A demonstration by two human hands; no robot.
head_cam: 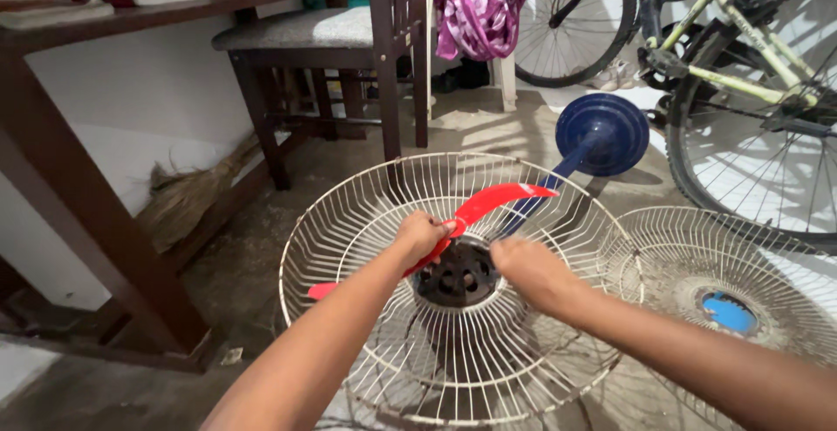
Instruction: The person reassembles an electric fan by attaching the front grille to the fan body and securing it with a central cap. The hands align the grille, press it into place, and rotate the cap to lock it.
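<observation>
Quick count of what was on the floor: two wire fan guards, one rear guard [366, 248] around the motor and one front guard [697, 257] lying beside it. One red fan blade [497, 200], one black motor hub [458, 276], one blue round fan base [602, 133]. Two hands, left hand [420, 235] and right hand [527, 270]. Also one bicycle [741, 65], one straw broom [187, 191], one wooden chair [323, 34].
</observation>
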